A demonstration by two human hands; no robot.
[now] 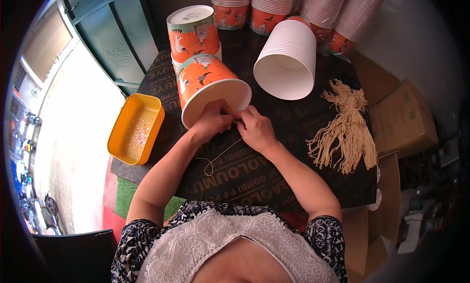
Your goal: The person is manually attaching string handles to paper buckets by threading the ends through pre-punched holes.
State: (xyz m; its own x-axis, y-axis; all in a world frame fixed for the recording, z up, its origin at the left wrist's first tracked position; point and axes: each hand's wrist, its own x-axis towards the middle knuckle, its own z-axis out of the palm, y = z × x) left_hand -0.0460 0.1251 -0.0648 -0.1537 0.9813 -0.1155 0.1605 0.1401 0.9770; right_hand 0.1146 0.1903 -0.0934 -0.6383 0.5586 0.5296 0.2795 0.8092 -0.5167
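An orange paper tub [214,82] lies tipped on a dark printed board [289,131], its white-rimmed mouth facing the person, and both hands work at the near right side of that mouth. The left hand [215,117] overlaps the tub's mouth with its fingers bent; whether they grasp the rim, the cord or both I cannot tell. The right hand [257,129] is just outside the tub's rim, thumb and fingertips pinched on a thin cord [226,150] close to the left fingertips. The cord trails in front of the tub and ends in a small loop. Behind the tub, 1 upside-down orange stack [196,38] stands upright. Left of the tub is a yellow tray [152,136] with small pale and reddish bits [141,132] in it. Right of the tub lies a nested white-rimmed stack [286,58]; farther right of it spreads a cream cord bundle [347,129].
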